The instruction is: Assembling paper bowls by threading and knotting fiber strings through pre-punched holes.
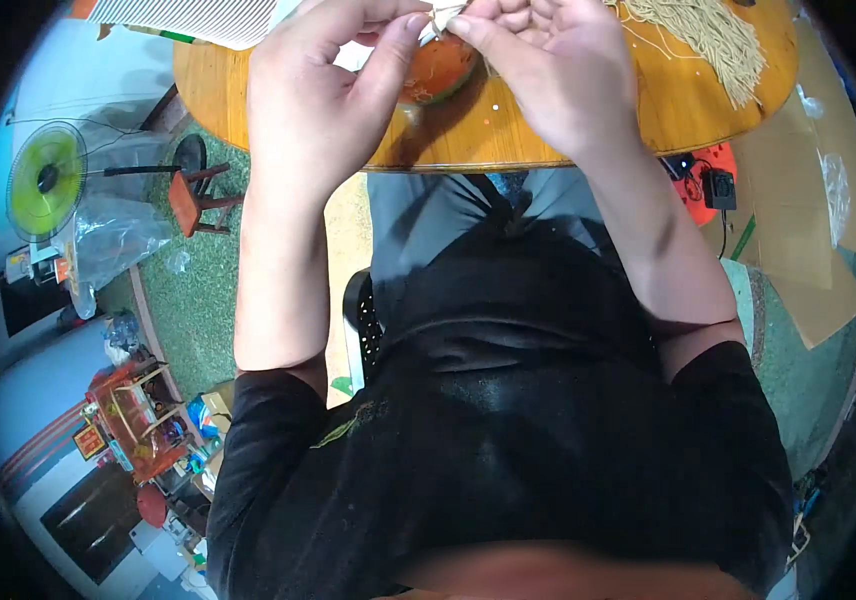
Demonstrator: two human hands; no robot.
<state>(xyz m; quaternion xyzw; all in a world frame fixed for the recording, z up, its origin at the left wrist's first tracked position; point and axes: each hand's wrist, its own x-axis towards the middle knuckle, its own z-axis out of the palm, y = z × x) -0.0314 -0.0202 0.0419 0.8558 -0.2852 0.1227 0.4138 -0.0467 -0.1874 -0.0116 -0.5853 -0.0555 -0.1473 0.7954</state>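
Observation:
At the top edge, over the wooden table point(508, 152), my two hands meet. Thumb and fingers of my left hand point(323, 90) pinch a small whitish piece with a tan band or cord point(443, 18). My right hand point(568, 80) is closed on the same piece from the other side, its thumb pressed against it. The exact kind of this piece is too small to make out. Just below it lies a round orange-red dish or lid point(438, 72) with a dark rim, partly covered by my left hand. A bundle of beige cords point(698, 40) rests to the right.
A white ribbed sheet point(203, 20) lies at the table's far left. On the floor to the left stand a green-bladed fan point(46, 178) and a small reddish stool point(184, 203). Right of the table are a red stool top point(716, 160), a black adapter point(718, 188) and flattened cardboard point(798, 220).

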